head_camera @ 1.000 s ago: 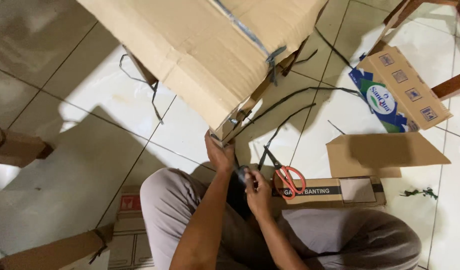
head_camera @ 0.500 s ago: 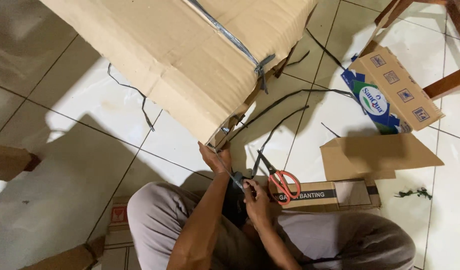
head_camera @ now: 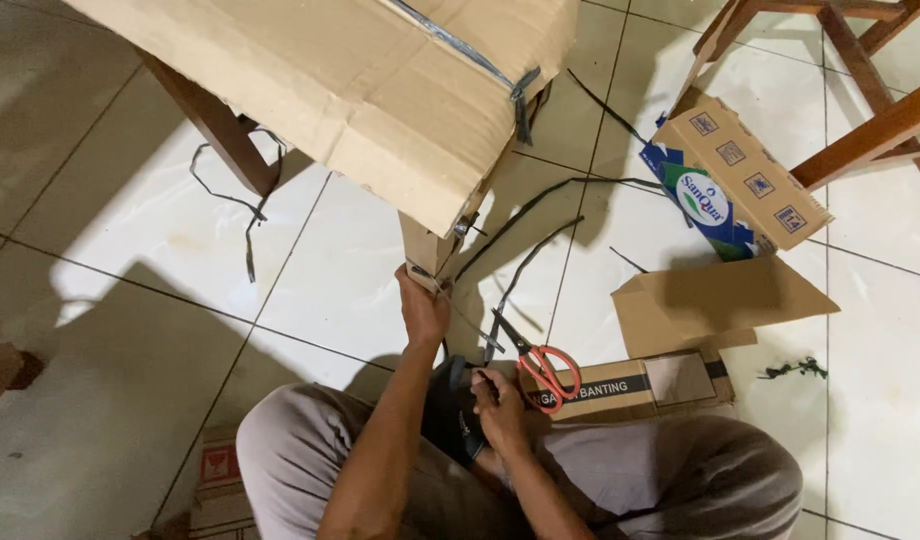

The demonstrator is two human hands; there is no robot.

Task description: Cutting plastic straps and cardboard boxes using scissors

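Nearest, the right hand (head_camera: 498, 402) closes its grip on a dark roll of black tape (head_camera: 450, 410) between the knees. At one o'clock from it lie orange-handled scissors (head_camera: 540, 362) on the white tiled floor (head_camera: 330, 270). At twelve o'clock, the left hand (head_camera: 422, 308) pinches the lower corner of the big brown cardboard box (head_camera: 370, 100).

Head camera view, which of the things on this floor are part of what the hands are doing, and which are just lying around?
In hand:
- left hand on the cardboard-wrapped leg of the big cardboard-covered piece
- right hand at a black roll, probably tape

Lying about:
- red-handled scissors
- blue and brown carton
- loose cardboard sheet
- black strips
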